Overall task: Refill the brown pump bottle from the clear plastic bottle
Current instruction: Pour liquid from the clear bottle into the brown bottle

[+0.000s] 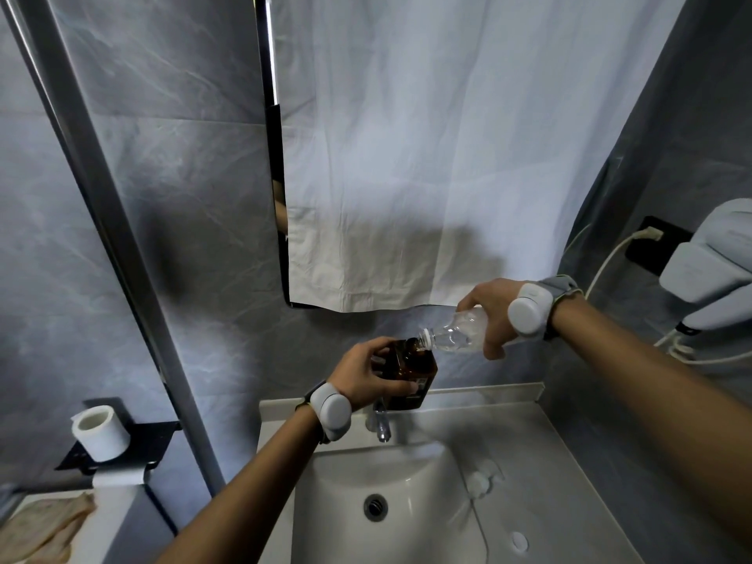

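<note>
My left hand grips the brown pump bottle and my right hand the clear plastic bottle, neck to mouth, so no gap lies between them. At 6 o'clock the faucet stands just under the brown bottle; below it the sink lies open. At 4 o'clock the tabletop has room around a small white cap. At 3 o'clock a white wall unit and its cord hang near my right forearm.
</note>
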The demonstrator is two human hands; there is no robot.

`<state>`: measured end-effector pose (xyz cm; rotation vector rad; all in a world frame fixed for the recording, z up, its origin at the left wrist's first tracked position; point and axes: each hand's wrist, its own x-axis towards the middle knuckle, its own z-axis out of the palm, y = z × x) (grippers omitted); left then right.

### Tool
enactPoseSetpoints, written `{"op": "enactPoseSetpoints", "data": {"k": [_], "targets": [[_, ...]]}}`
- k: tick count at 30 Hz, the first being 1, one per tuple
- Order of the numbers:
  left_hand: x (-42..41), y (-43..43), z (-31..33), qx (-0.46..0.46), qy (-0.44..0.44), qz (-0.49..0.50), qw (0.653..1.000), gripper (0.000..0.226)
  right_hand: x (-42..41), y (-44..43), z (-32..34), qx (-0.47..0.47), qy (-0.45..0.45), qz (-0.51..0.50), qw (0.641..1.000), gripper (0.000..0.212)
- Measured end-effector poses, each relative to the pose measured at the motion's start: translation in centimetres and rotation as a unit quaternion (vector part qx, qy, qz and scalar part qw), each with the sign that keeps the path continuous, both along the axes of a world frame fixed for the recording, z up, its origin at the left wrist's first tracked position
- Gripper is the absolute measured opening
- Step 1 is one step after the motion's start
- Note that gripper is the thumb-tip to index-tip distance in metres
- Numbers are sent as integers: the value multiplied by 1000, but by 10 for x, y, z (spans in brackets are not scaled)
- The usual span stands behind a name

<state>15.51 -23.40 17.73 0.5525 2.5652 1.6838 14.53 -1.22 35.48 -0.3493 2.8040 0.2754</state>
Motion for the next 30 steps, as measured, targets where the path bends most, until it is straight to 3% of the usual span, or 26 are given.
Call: {"op": "enactPoseSetpoints", "data": {"k": [8, 30], "targets": [[1, 1, 1, -2, -3, 4, 1000, 66, -3, 2, -1, 1, -4, 8, 1000, 67], [6, 4, 2, -3, -17, 5, 1000, 65, -12, 2, -7, 20, -6, 3, 1000, 82]]}}
